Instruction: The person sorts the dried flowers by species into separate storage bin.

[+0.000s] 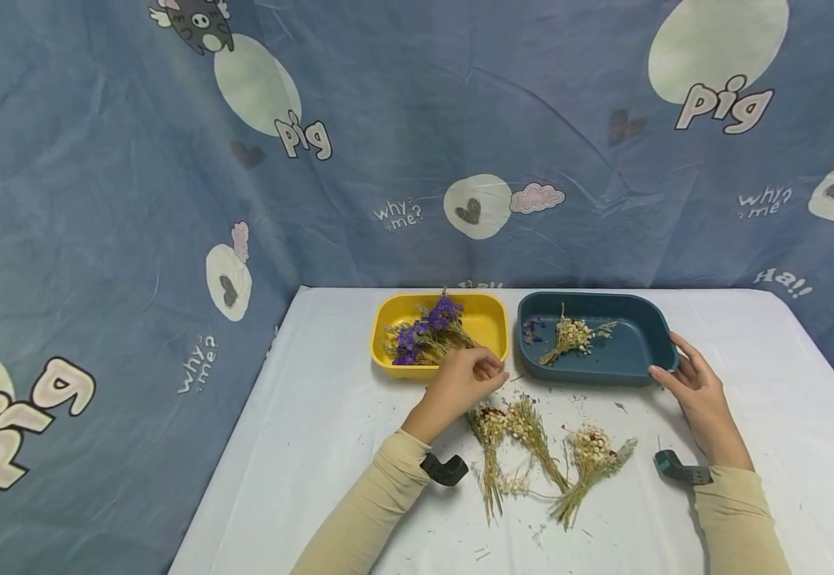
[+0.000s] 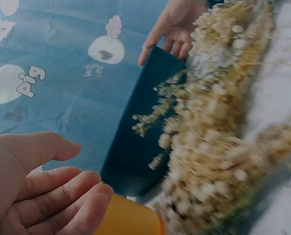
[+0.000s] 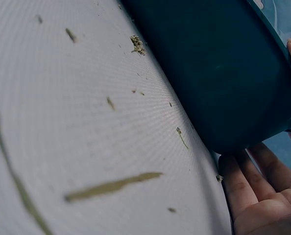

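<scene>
My left hand [image 1: 463, 383] hovers by the front right corner of a yellow tray [image 1: 383, 363], its fingers loosely bent. Nothing lies between that hand's thumb and fingers [image 2: 62, 196] in the left wrist view. Purple dried flowers [image 1: 424, 329] with stems lie in the yellow tray. With my right hand [image 1: 700, 395] I hold the right end of a dark blue tray [image 1: 633, 339], thumb at the front corner and fingers round the side. Inside it are a small cream dried-flower bunch [image 1: 573, 335] and a purple sprig [image 1: 532, 330].
In front of the trays, several dried-flower bunches [image 1: 589, 455] lie on the white tablecloth [image 1: 316, 447]. Stem bits and crumbs are scattered around them. A blue printed cloth [image 1: 359, 120] hangs behind and to the left of the table.
</scene>
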`<control>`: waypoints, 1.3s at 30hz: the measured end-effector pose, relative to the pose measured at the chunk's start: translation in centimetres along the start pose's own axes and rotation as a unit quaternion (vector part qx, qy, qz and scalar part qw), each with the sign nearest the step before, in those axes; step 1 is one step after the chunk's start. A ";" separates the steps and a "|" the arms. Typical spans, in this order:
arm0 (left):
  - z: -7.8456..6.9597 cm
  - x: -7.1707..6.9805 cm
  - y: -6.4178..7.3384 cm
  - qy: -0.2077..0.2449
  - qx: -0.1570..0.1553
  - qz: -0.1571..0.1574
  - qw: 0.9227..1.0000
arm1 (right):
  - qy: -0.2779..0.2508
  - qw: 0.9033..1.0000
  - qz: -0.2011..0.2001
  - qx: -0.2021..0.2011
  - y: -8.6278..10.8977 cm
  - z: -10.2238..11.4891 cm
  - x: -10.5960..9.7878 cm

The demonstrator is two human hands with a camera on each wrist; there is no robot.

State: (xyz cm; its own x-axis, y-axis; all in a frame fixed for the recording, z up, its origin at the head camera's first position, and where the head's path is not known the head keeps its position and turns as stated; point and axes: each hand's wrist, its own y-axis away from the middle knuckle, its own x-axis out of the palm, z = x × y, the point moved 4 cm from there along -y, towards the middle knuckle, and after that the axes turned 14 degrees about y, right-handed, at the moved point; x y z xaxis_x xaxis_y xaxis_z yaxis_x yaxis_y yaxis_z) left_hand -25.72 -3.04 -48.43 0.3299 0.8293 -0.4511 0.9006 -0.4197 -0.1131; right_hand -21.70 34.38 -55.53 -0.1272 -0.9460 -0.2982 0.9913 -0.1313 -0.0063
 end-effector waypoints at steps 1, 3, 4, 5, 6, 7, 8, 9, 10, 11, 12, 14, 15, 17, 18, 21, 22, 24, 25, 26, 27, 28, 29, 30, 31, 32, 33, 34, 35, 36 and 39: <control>0.3 -0.1 0.3 0.001 -0.003 0.000 1.000 | -0.003 1.000 0.000 0.000 0.0 0.0 0.0; 0.6 -0.2 0.8 0.002 -0.006 0.000 1.000 | -0.004 1.000 0.000 0.001 0.0 0.0 0.0; 0.8 -0.2 1.1 0.004 -0.005 0.001 1.000 | 0.000 1.000 0.001 -0.001 -0.1 0.0 0.0; 0.9 -0.2 1.4 0.004 -0.006 0.002 1.000 | 0.000 1.000 0.000 -0.002 -0.1 0.0 0.0; 1.1 -0.2 1.8 0.000 -0.007 0.004 1.000 | 0.004 1.000 -0.001 -0.002 -0.1 -0.1 0.0; 1.2 -0.2 2.1 0.000 -0.008 0.006 1.000 | -0.002 1.000 -0.001 -0.003 -0.1 -0.1 0.0; 1.2 -0.2 2.5 0.000 -0.007 0.008 1.000 | -0.002 1.000 -0.001 -0.004 -0.1 -0.1 -0.1; 1.3 -0.1 2.8 0.000 -0.006 0.011 1.000 | 0.000 1.000 -0.001 -0.004 -0.1 -0.1 -0.1; 1.3 0.0 3.2 0.000 -0.004 0.013 1.000 | 0.001 1.000 -0.002 -0.005 -0.1 -0.1 -0.1; 1.4 0.1 3.5 -0.001 -0.003 0.015 1.000 | 0.001 1.000 -0.001 -0.006 -0.1 -0.1 -0.1; 1.4 0.1 3.9 -0.001 -0.003 0.018 1.000 | -0.002 1.000 -0.002 -0.006 -0.1 -0.1 -0.1; 1.5 0.4 4.6 0.005 -0.003 0.024 1.000 | 0.000 1.000 -0.001 -0.005 -0.1 -0.1 -0.1; 1.6 0.5 4.9 0.004 -0.006 0.027 1.000 | 0.001 1.000 -0.001 -0.004 -0.1 -0.1 -0.1; 1.8 0.9 5.5 0.000 -0.010 0.034 0.999 | 0.005 1.000 -0.001 -0.003 -0.1 -0.1 -0.1; 1.9 1.0 5.8 -0.003 -0.012 0.038 0.999 | 0.007 1.000 -0.001 -0.002 -0.1 -0.1 -0.1; 2.3 1.5 6.5 -0.015 -0.010 0.044 0.999 | 0.009 1.000 -0.002 0.000 -0.1 -0.2 -0.1; 2.4 1.6 6.8 -0.019 -0.010 0.044 0.999 | 0.011 1.000 -0.002 -0.001 -0.1 -0.2 -0.1; 2.7 1.9 7.1 -0.026 -0.012 0.041 0.999 | 0.009 1.000 -0.002 -0.001 -0.2 -0.2 -0.1; 2.8 2.0 7.3 -0.026 -0.015 0.040 0.999 | 0.004 1.000 -0.001 -0.001 -0.2 -0.2 -0.1; 2.9 2.1 7.5 -0.026 -0.020 0.041 0.999 | 0.004 1.000 -0.001 0.000 -0.2 -0.2 -0.1; 3.0 2.3 7.7 -0.027 -0.027 0.043 0.998 | 0.003 1.000 -0.001 0.000 -0.2 -0.2 -0.1; 3.1 2.4 7.8 -0.030 -0.031 0.046 0.998 | 0.003 1.000 0.000 0.000 -0.2 -0.1 -0.1; 3.2 2.6 7.9 -0.031 -0.037 0.049 0.998 | 0.010 1.000 -0.001 0.002 -0.1 -0.1 -0.1; 3.4 2.7 8.0 -0.034 -0.041 0.052 0.997 | 0.017 1.000 -0.002 0.005 -0.1 0.0 -0.1; 3.4 2.9 8.1 -0.038 -0.045 0.054 0.997 | 0.025 1.000 -0.003 0.009 0.0 0.0 -0.1; 3.5 3.0 8.1 -0.044 -0.048 0.055 0.996 | 0.036 0.999 -0.003 0.012 0.0 0.0 -0.1; 3.5 3.1 8.1 -0.050 -0.048 0.054 0.996 | 0.044 0.999 -0.002 0.015 0.0 0.0 -0.1; 3.5 3.1 8.2 -0.055 -0.049 0.053 0.996 | 0.052 0.998 -0.002 0.019 0.0 0.1 -0.1; 3.5 3.1 8.2 -0.058 -0.049 0.050 0.996 | 0.063 0.998 -0.001 0.021 0.1 0.1 -0.1; 3.5 3.1 8.2 -0.061 -0.049 0.048 0.996 | 0.063 0.998 -0.001 0.024 0.1 0.1 -0.1; 3.4 3.0 8.2 -0.066 -0.049 0.045 0.996 | 0.064 0.998 0.000 0.027 0.0 0.1 -0.1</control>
State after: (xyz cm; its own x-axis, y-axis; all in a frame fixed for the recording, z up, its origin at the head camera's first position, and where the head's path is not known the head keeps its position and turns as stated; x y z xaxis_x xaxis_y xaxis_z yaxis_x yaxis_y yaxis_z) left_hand -18.26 -5.24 -53.68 0.3765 0.7310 -0.5691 0.8942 -0.4474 0.0170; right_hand -21.65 34.45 -55.35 -0.1185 -0.9010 -0.4173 0.9877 -0.1500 0.0435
